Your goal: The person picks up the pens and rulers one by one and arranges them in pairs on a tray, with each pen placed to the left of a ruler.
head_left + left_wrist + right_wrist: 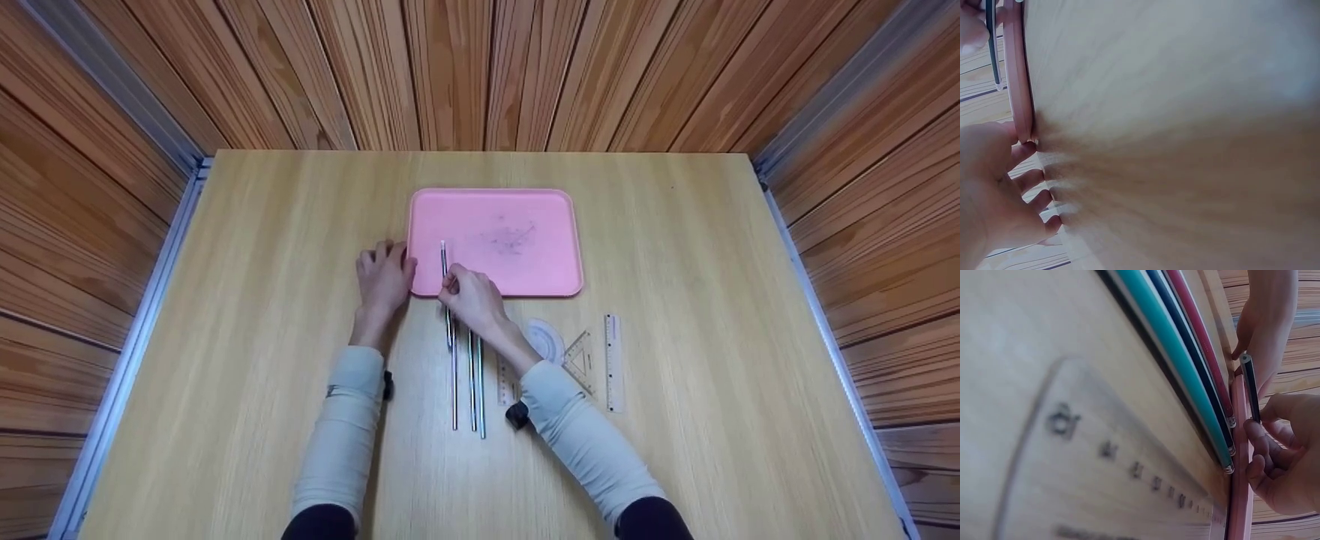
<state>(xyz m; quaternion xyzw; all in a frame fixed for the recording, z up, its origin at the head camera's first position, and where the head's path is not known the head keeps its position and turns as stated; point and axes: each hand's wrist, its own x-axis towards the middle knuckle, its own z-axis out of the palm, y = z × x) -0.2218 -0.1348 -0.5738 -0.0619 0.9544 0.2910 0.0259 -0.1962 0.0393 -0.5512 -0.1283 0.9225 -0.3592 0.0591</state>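
Observation:
My right hand (474, 300) pinches a dark pencil (443, 253) between thumb and fingers over the left front part of the pink tray (495, 281). The pencil's pale end points away from me over the tray, while its other end reaches back over the table. At the tray's left side, my left hand (384, 279) holds the rim, thumb and index finger at the edge; its other fingertips (1053, 224) touch the table. In front of the tray lie a red pencil (1202, 343), a dark blue pencil (1193, 354) and a teal pencil (1168, 337), side by side.
Right of the pencils lie a clear protractor (545, 341), a clear set square (580, 364) and a clear ruler (613, 367). Another clear numbered piece (507, 382) lies partly under my right forearm. Wood-plank walls (450, 75) border the table (712, 300).

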